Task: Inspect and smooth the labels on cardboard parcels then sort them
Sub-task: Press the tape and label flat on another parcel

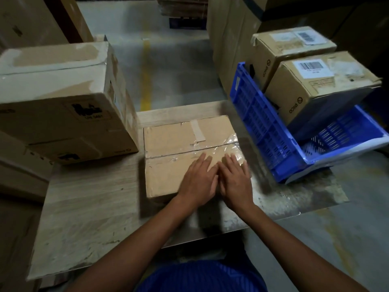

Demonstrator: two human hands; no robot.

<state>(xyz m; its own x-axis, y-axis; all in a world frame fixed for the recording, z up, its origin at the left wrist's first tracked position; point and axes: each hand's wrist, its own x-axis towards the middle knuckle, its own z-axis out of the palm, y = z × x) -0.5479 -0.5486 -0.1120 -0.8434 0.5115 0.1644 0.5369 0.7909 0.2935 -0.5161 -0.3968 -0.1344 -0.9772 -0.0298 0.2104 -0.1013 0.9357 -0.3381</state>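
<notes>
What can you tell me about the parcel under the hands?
The flat brown cardboard parcel lies on the wooden table, top flaps closed along a centre seam sealed with clear glossy tape, a paper tape strip on its far half. No label shows. The left hand and right hand press flat on its near right part.

The left hand (197, 182) and right hand (234, 182) hide the near right part of the flat brown cardboard parcel (179, 148), the small print on the nearer white barcode label (314, 68) is too blurred to read, and the blue slotted plastic crate (263, 127) runs off the right edge.
</notes>
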